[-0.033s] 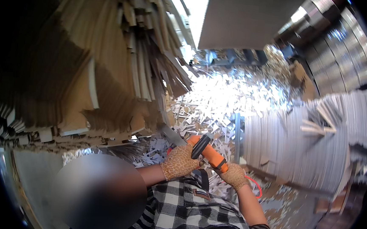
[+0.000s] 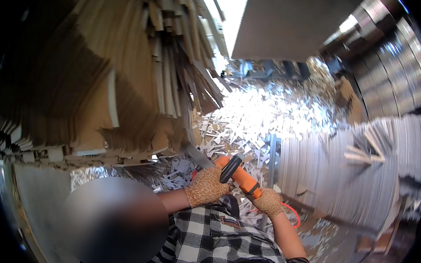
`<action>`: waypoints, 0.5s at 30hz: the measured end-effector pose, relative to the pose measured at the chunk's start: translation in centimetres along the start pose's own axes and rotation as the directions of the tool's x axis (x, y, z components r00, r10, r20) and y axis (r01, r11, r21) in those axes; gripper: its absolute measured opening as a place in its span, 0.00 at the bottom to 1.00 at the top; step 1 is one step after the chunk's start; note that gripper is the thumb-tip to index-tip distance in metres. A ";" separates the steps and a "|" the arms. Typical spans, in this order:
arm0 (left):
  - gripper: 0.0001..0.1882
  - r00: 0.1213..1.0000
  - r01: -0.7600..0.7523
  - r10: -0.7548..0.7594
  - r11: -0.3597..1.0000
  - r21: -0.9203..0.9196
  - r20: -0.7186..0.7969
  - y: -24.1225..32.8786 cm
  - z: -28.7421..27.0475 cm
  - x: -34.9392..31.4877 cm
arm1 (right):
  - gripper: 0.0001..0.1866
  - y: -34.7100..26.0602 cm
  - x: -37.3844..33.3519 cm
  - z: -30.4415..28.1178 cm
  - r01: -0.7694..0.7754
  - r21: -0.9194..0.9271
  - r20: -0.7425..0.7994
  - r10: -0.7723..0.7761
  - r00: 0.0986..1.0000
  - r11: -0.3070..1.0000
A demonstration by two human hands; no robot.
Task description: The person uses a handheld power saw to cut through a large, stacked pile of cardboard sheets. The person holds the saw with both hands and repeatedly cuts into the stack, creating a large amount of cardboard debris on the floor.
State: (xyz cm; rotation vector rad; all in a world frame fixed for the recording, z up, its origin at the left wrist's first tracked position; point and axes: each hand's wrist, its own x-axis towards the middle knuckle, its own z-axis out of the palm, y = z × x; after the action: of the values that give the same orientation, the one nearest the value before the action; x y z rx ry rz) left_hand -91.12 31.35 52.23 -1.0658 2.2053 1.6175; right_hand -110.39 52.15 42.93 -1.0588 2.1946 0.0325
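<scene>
My left hand [image 2: 205, 186], in a tan patterned glove, is closed round the front part of an orange-and-black power tool [image 2: 241, 176], below its black side handle. My right hand [image 2: 268, 202], gloved alike, grips the tool's rear end. A flat grey metal piece [image 2: 199, 156], like a blade, juts from the front toward the upper left. Its tip is close to the lower edge of a tall stack of brown cardboard sheets [image 2: 91, 89]; whether they touch I cannot tell. A red cord or hose [image 2: 292, 215] loops beside my right wrist.
Cardboard scraps [image 2: 266, 108] litter the floor ahead. To the right stands a stack of grey-edged sheets [image 2: 334, 174], with a blue upright bar [image 2: 272, 160] at its near side. A large brown board [image 2: 291, 25] hangs overhead, and more stacks [image 2: 395, 66] line the far right.
The surroundings have shifted slightly downward and right in the picture as the view turned a little. My hands keep the same hold on the power tool.
</scene>
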 end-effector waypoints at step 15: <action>0.19 0.787 0.055 -0.197 0.966 -0.252 -0.585 2.8 4.8 9.6 | 0.19 1.8 15.8 -10.9 0.381 -0.119 0.253 -0.343 0.904 0.917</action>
State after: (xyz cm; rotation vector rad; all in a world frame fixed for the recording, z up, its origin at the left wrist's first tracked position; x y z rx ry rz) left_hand -100.95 31.98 47.19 -1.9980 2.2528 1.6495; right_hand -124.68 39.29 41.36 -1.4698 1.7838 0.1641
